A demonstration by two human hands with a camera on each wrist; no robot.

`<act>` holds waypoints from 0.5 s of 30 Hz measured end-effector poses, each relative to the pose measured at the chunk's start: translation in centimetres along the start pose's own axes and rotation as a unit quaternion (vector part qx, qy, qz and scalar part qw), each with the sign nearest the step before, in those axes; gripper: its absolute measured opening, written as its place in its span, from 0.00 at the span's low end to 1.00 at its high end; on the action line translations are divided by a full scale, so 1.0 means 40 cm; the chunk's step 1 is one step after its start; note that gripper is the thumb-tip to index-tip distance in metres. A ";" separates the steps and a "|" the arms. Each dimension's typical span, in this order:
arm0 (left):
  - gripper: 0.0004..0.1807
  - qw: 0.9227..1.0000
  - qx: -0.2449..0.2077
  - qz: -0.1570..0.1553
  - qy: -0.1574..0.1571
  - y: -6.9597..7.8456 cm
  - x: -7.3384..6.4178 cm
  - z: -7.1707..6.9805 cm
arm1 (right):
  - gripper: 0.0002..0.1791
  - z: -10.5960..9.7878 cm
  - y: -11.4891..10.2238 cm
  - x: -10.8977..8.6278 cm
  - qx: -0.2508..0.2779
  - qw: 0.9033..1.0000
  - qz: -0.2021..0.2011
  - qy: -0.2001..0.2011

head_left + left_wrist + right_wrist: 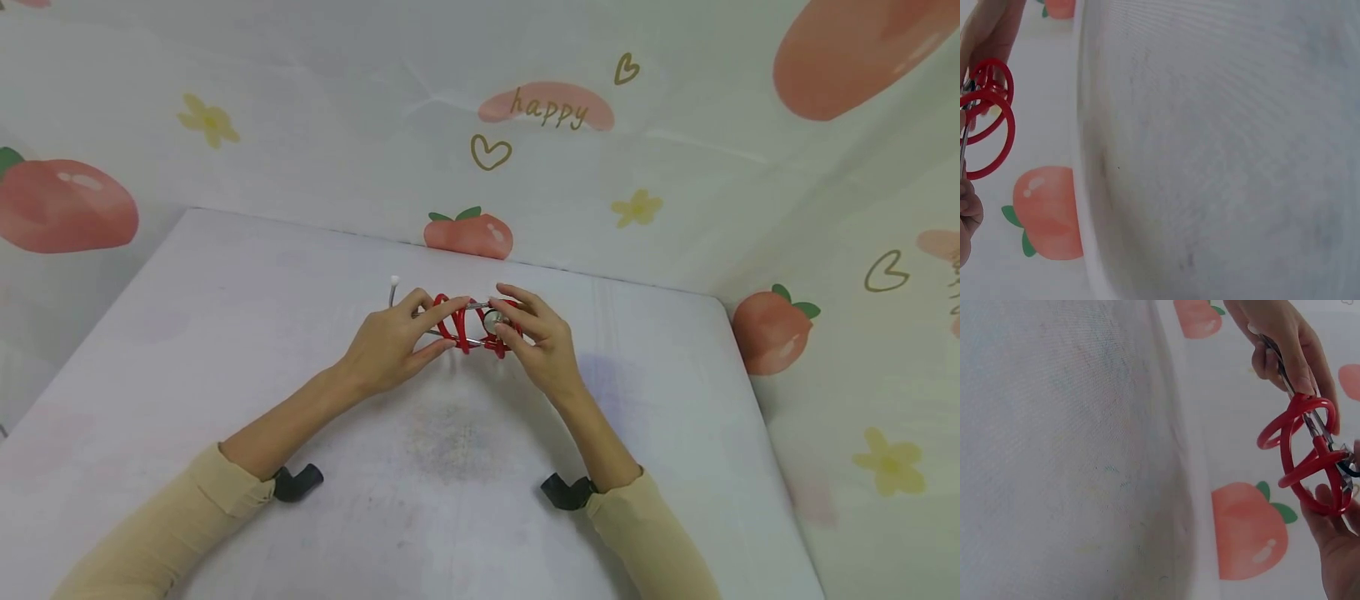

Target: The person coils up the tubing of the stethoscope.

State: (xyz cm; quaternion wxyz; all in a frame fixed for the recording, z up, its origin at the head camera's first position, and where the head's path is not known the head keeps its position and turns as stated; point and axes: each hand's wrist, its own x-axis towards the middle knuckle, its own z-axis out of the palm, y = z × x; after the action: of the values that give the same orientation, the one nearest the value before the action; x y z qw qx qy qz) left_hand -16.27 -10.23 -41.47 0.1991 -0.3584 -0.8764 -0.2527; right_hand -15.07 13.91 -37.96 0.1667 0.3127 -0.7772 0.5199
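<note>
A stethoscope with red tubing (462, 329) is held up between both hands above the table, its tube wound in loops around the metal ear tubes. My left hand (386, 346) grips the metal ear-tube end, and one white ear tip (394, 281) sticks up beyond the fingers. At the other end my right hand (543, 346) pinches the coiled tubing near the round metal chest piece (492, 322). In the right wrist view the red loops (1307, 465) hang around the metal tubes between the two hands. Parts under the fingers are hidden.
A white-covered table (420, 517) lies below the hands, with greyish stains near its middle. Behind it and on the right hangs a white cloth (360, 167) printed with peaches, flowers and hearts. Each sleeve cuff has a black device (298, 483) at the wrist.
</note>
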 end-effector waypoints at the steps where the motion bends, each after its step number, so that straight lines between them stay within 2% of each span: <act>1: 0.37 1.000 -0.001 0.000 0.001 0.000 0.000 0.000 | 0.18 0.000 -0.003 0.001 0.001 1.000 0.004 0.000; 4: 0.37 1.000 -0.004 0.000 0.011 0.000 0.000 0.001 | 0.18 0.004 -0.001 0.000 0.009 1.000 0.013 0.003; 9: 0.37 1.000 -0.009 -0.002 0.024 -0.002 -0.001 0.003 | 0.17 0.015 0.012 -0.003 0.058 0.998 0.034 0.015; 15: 0.37 0.999 -0.024 -0.011 0.031 0.000 -0.004 0.002 | 0.16 0.034 0.023 -0.014 0.075 0.995 0.040 0.054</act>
State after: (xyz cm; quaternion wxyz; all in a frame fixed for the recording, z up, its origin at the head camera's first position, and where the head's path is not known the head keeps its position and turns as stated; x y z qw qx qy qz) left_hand -16.19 -10.27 -41.61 0.2146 -0.3450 -0.8676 -0.2867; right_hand -15.16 13.08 -39.48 0.1637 0.2645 -0.7380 0.5989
